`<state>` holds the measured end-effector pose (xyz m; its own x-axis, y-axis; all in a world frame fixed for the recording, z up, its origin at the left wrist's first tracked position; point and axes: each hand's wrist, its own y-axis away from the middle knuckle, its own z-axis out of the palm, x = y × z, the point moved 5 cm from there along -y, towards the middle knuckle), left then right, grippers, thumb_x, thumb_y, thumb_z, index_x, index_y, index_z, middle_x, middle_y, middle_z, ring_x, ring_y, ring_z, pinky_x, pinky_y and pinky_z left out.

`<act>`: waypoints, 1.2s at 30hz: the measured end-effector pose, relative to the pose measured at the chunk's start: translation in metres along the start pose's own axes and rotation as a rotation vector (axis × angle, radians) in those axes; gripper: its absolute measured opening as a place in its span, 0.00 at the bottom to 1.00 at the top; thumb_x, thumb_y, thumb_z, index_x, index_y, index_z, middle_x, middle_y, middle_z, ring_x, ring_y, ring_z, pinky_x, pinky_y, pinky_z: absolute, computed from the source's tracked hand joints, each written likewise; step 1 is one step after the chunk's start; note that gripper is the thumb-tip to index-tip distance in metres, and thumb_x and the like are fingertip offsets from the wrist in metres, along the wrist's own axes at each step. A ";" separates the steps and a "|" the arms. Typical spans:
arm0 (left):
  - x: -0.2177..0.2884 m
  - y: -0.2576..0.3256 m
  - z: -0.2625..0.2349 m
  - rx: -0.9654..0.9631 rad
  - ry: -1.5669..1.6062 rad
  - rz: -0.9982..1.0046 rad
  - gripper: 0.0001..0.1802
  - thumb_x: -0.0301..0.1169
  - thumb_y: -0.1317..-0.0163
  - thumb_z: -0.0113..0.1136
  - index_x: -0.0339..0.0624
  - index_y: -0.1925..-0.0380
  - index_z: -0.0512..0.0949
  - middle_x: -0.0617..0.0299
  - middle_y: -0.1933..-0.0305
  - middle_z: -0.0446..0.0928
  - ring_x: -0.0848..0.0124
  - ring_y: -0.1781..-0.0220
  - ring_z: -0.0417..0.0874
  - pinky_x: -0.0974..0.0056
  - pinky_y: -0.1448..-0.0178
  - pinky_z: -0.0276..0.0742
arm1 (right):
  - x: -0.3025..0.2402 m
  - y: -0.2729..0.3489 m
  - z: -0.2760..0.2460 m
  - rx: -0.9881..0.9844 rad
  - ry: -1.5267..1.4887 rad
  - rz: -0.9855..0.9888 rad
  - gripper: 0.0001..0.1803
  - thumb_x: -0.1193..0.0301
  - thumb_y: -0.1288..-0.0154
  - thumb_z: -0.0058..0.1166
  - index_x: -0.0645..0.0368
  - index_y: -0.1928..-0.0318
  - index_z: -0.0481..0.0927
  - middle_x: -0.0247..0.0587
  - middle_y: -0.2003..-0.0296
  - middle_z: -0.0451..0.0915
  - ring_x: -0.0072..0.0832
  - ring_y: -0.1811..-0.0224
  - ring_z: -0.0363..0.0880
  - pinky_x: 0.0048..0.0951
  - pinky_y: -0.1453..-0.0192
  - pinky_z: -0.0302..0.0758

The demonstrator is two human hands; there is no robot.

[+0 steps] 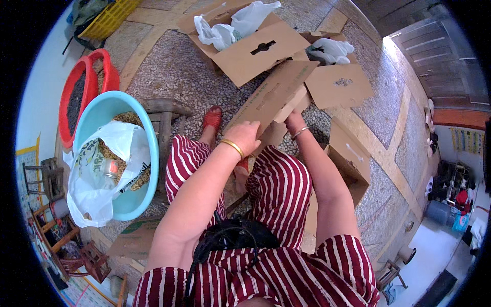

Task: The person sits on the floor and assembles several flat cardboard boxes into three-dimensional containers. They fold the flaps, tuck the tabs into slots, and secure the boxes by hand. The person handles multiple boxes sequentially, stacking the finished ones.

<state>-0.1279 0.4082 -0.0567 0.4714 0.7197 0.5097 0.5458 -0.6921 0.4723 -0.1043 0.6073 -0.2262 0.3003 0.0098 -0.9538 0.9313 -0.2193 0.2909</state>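
A cardboard box stands tilted in front of my knees, its long side panel facing up and its flaps loose. My left hand is closed on the near end of that panel, a gold bangle on the wrist. On the box's right side, my right hand grips by the flaps, its fingertips partly hidden by the cardboard. Just beyond lie an open carton with white plastic bags in it and a smaller open carton, also with a bag. Another open box sits beside my right forearm.
At my left stands a light-blue basin holding grain-like stuff, a white plastic bag and a can. Behind it are a red basin with dark contents, a wooden stool and a yellow basket.
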 end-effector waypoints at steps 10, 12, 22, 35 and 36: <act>0.005 -0.013 0.036 -0.119 -0.053 0.102 0.33 0.38 0.46 0.60 0.44 0.40 0.63 0.49 0.43 0.69 0.55 0.41 0.69 0.59 0.38 0.64 | -0.058 0.063 -0.029 0.440 -0.138 0.144 0.31 0.56 0.41 0.55 0.69 0.47 0.67 0.43 0.60 0.76 0.29 0.68 0.76 0.27 0.69 0.77; 0.008 -0.016 0.041 -0.200 -0.078 0.107 0.32 0.38 0.46 0.59 0.46 0.40 0.63 0.49 0.42 0.68 0.55 0.40 0.69 0.59 0.38 0.64 | -0.051 0.064 -0.030 0.391 -0.036 0.226 0.29 0.56 0.42 0.55 0.67 0.49 0.70 0.44 0.62 0.77 0.30 0.68 0.77 0.28 0.68 0.76; 0.022 -0.016 0.043 -0.302 -0.078 0.152 0.30 0.39 0.43 0.56 0.46 0.40 0.63 0.48 0.43 0.69 0.53 0.41 0.69 0.57 0.38 0.65 | 0.020 0.060 -0.044 0.639 0.337 0.206 0.27 0.63 0.46 0.57 0.68 0.49 0.70 0.52 0.62 0.80 0.39 0.61 0.79 0.34 0.57 0.74; 0.023 -0.010 0.029 -0.308 -0.065 0.125 0.30 0.40 0.42 0.55 0.46 0.40 0.63 0.49 0.42 0.69 0.55 0.41 0.69 0.57 0.38 0.65 | 0.028 0.047 -0.048 0.535 0.501 0.273 0.14 0.67 0.47 0.55 0.65 0.65 0.81 0.42 0.77 0.81 0.29 0.75 0.80 0.28 0.70 0.76; 0.024 -0.010 0.028 -0.310 -0.070 0.123 0.29 0.40 0.42 0.55 0.47 0.40 0.63 0.49 0.42 0.69 0.55 0.41 0.69 0.57 0.38 0.65 | 0.032 0.047 -0.050 0.540 0.468 0.305 0.14 0.67 0.47 0.55 0.65 0.66 0.81 0.42 0.78 0.80 0.29 0.77 0.80 0.28 0.71 0.76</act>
<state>-0.1023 0.4343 -0.0695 0.5731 0.6242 0.5310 0.2500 -0.7503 0.6121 -0.0402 0.6463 -0.2393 0.6947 0.2574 -0.6717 0.5999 -0.7225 0.3436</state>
